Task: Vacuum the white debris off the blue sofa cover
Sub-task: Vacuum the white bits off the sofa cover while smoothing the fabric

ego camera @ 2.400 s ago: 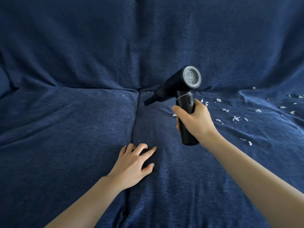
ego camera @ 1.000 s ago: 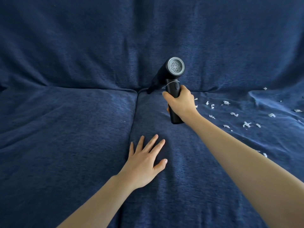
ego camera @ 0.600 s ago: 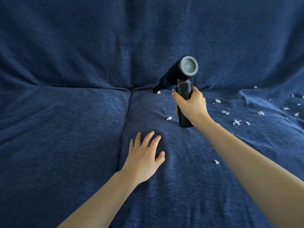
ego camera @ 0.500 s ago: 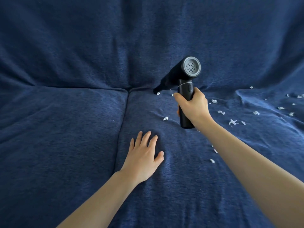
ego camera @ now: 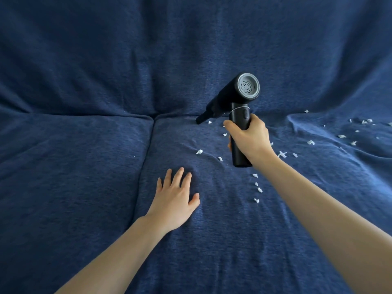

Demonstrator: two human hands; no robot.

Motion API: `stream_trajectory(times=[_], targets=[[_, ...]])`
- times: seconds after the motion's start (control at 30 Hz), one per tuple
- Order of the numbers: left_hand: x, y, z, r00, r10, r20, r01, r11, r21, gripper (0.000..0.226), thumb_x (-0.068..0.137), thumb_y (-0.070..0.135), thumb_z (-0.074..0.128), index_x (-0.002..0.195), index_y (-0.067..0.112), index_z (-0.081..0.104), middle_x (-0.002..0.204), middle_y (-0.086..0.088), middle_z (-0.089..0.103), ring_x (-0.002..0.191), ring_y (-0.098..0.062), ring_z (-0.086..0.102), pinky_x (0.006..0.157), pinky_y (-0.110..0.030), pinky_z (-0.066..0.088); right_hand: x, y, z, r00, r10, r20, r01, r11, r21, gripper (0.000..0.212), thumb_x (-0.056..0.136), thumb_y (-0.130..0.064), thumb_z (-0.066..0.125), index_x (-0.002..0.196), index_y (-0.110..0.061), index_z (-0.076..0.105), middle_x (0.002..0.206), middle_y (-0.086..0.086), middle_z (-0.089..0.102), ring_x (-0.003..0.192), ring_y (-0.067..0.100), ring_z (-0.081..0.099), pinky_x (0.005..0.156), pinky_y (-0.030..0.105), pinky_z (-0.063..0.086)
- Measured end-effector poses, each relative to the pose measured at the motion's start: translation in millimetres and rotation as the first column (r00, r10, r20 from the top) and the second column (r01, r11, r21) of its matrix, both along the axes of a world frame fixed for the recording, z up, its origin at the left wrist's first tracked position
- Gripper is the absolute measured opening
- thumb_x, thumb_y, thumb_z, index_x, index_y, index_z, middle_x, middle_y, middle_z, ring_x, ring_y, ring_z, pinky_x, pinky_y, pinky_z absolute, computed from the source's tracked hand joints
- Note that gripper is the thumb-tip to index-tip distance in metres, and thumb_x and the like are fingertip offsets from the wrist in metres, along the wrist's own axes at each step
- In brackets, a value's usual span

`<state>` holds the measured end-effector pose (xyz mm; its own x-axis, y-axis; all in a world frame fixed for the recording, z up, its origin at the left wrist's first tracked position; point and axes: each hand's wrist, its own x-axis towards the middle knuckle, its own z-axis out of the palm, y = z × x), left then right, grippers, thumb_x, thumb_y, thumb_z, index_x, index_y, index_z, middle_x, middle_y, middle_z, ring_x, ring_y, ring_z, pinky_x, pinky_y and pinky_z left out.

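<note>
Count: two hands, one handheld vacuum (ego camera: 237, 102), two seat cushions visible under one blue sofa cover (ego camera: 84, 60), white debris (ego camera: 256, 188) in roughly two dozen scraps, the small far-right ones too tiny to count exactly

Left to right: left seat cushion (ego camera: 70, 166) has only one tiny white speck near its right edge. Seam between cushions runs near-to-far just left of centre. Left hand (ego camera: 175, 199) lies flat, palm down, fingers straight and slightly spread, pressing the cover on the right seat cushion (ego camera: 212, 240) just right of the seam; cloth wrinkles radiate from its fingertips. Nothing held in it

Right hand (ego camera: 249, 137) wraps the vacuum's upright grip, thumb on the left side, fingers curled round it. Vacuum is matte black, pistol-shaped: round grey vented end cap faces the camera, barrel slopes down and far-left to a narrow nozzle whose tip is at or just above the cover near the backrest crease. Cannot tell if it touches. One scrap sits just right of the tip

Debris spread: a few scraps left of the grip, a line of four near of it beside the right forearm, a few right of the hand, a looser cluster far right on rumpled cloth

Surface: dark blue woven cover draped over seat and backrest, folds at far right. No room beyond the sofa in view
</note>
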<state>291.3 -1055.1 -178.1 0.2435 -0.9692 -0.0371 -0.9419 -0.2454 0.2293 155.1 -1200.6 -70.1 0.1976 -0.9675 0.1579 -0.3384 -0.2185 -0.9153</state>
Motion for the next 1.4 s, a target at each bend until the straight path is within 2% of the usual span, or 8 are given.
stream_trajectory(times=[0.2,0.47,0.73,0.9,1.03,1.2,1.33,1.4], targets=[[-6.4,-4.3,0.9,1.0,-0.021,-0.004,0.021,0.999,-0.032,0.065,0.098,0.04,0.03,0.15,0.009,0.009,0.16,-0.005,-0.002,0.147,-0.02,-0.007,0.12,-0.042,0.003,-2.6,-14.9,-0.2,0.998,-0.056,-0.013,0.055,0.998,-0.04,0.03,0.088,-0.034,0.07,0.101,-0.01,0.057,0.097,0.016,0.072,0.06,0.022,0.068,0.041,0.015,0.045],[-12.4,-7.4,0.7,0.999,-0.048,0.022,0.049,0.999,-0.023,0.057,0.099,0.041,0.026,0.151,0.028,0.008,0.16,0.008,-0.002,0.146,-0.025,-0.008,0.119,-0.047,0.002,-7.3,-39.4,-9.0,0.999,-0.044,-0.024,0.043,0.999,-0.021,0.029,0.089,-0.033,0.069,0.1,-0.011,0.054,0.1,0.017,0.071,0.059,0.021,0.067,0.052,0.025,0.05],[-30.1,-13.3,5.2,1.0,-0.029,0.008,0.029,0.997,-0.071,0.056,0.1,0.035,0.029,0.151,0.013,0.015,0.16,0.001,0.007,0.147,-0.017,-0.004,0.12,-0.034,0.001,-20.7,-41.9,-15.2,0.999,-0.041,0.008,0.042,0.999,-0.035,0.027,0.088,-0.035,0.07,0.089,-0.017,0.049,0.088,0.01,0.068,0.057,0.02,0.066,0.055,0.027,0.051],[-50.9,-6.0,2.7,0.998,-0.032,0.047,0.033,0.999,-0.013,0.065,0.099,0.046,0.024,0.151,0.013,0.005,0.16,0.001,-0.002,0.146,-0.024,-0.008,0.12,-0.039,0.001,-26.0,-42.3,-9.7,1.0,0.01,-0.002,-0.01,1.0,-0.011,0.026,0.088,-0.032,0.07,0.088,-0.018,0.049,0.085,0.008,0.066,0.058,0.02,0.066,0.057,0.03,0.052],[-51.9,-7.4,3.1,0.996,-0.02,0.086,0.018,1.0,0.018,0.067,0.099,0.049,0.025,0.151,0.012,0.007,0.16,-0.001,-0.001,0.147,-0.025,-0.006,0.12,-0.04,0.002,-29.4,-41.3,-7.2,1.0,0.027,-0.002,-0.027,1.0,-0.005,0.025,0.089,-0.032,0.07,0.089,-0.018,0.05,0.085,0.008,0.066,0.055,0.018,0.065,0.046,0.021,0.049],[-59.0,-8.2,4.5,0.991,-0.013,0.134,0.01,1.0,0.022,0.065,0.1,0.045,0.025,0.151,0.01,0.008,0.16,-0.004,0.001,0.147,-0.025,-0.004,0.12,-0.04,0.005,-54.2,-23.4,-2.0,1.0,-0.001,-0.015,0.001,1.0,-0.015,0.032,0.088,-0.036,0.07,0.1,-0.01,0.057,0.088,0.009,0.07,0.056,0.019,0.068,0.061,0.033,0.058],[-60.6,-2.5,4.8,0.99,-0.021,0.141,0.018,1.0,0.019,0.063,0.101,0.041,0.025,0.151,0.008,0.005,0.16,-0.006,-0.001,0.147,-0.02,-0.002,0.12,-0.038,0.007,-68.9,-9.7,1.5,1.0,0.011,-0.009,-0.012,1.0,-0.027,0.031,0.088,-0.035,0.071,0.102,-0.01,0.058,0.082,0.005,0.068,0.044,0.008,0.063,0.047,0.022,0.051],[-61.2,0.4,5.9,0.991,-0.033,0.133,0.03,0.999,0.03,0.062,0.101,0.04,0.024,0.151,0.012,0.002,0.16,-0.007,-0.002,0.147,-0.021,-0.003,0.12,-0.039,0.006,-73.9,-4.1,3.7,1.0,0.027,-0.007,-0.027,1.0,-0.015,0.032,0.089,-0.034,0.071,0.103,-0.009,0.058,0.079,0.005,0.068,0.045,0.009,0.063,0.048,0.022,0.05]])
